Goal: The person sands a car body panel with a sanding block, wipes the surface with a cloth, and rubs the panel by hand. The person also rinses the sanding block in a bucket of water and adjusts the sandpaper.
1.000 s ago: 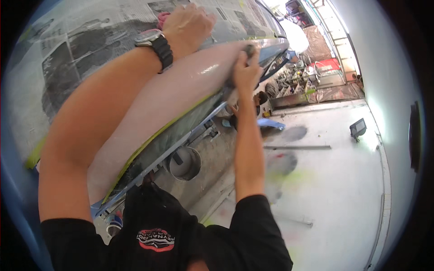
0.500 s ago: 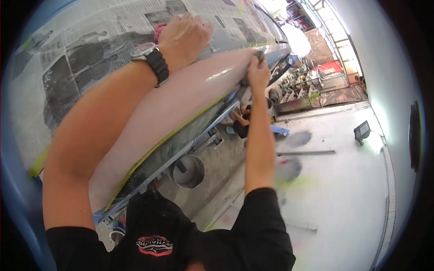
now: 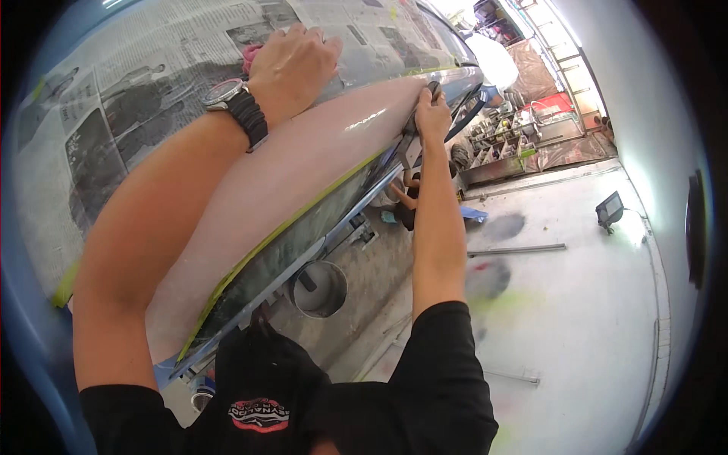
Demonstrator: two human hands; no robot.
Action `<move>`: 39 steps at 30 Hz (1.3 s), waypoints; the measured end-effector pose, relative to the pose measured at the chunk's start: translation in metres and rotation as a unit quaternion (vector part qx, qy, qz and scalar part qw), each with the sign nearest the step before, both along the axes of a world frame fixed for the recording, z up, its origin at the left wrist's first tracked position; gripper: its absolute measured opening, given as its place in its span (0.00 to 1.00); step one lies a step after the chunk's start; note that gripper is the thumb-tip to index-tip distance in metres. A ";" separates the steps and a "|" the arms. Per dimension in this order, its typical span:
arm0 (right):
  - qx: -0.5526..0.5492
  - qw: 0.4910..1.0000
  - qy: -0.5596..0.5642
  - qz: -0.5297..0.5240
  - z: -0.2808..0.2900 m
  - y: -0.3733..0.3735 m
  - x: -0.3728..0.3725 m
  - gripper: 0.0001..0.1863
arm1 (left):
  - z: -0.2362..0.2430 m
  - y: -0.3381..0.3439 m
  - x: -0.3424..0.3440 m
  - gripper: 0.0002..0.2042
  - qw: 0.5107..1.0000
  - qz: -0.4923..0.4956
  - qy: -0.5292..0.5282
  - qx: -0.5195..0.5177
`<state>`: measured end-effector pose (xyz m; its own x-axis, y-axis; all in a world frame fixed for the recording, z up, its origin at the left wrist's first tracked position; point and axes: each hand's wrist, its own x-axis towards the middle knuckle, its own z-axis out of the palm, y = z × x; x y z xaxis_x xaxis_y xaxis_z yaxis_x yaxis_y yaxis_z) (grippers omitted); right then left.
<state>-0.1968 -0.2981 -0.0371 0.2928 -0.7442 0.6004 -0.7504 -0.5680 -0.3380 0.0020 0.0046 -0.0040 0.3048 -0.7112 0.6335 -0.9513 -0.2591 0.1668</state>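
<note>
My left hand [image 3: 296,67] rests knuckles up over the newspaper sheets [image 3: 98,136] on the car body. Its fingers curl down, and a pink cloth [image 3: 252,58] bulges out at the thumb side; the rest of the cloth is hidden. Farther off, my right hand [image 3: 433,120] grips a dark block [image 3: 434,89] against the far end of the pinkish, wet-looking curved panel [image 3: 280,182]. Most of that block is covered by the fingers. Yellow-green masking tape [image 3: 284,236] runs along the panel's lower edge, above a dark window [image 3: 296,227].
A bucket [image 3: 318,289] of greyish liquid stands on the floor below the car, a dark object in it. Another person [image 3: 406,201] crouches beyond my right forearm. A floodlight [image 3: 609,211] is by the white wall. Shelves of tools [image 3: 497,148] stand farther away.
My left hand has shifted slightly left in view, along with the car. The right hand stays at the panel's far end with the block, now a little lower on its edge.
</note>
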 end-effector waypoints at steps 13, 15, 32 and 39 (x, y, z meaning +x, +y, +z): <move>0.077 0.992 -0.014 0.101 -0.008 0.128 0.022 0.40 | -0.006 0.015 0.018 0.16 0.999 0.030 -0.010 0.026; -0.002 0.999 -0.004 0.037 -0.015 0.062 0.008 0.41 | -0.003 0.000 0.006 0.16 1.000 -0.011 -0.015 0.007; 0.102 0.991 0.002 0.092 -0.015 0.150 0.042 0.38 | -0.020 0.021 0.023 0.15 0.999 0.010 -0.012 0.037; 0.001 0.988 -0.033 0.151 -0.014 0.189 0.025 0.40 | 0.001 0.026 0.016 0.13 0.999 0.019 -0.021 0.030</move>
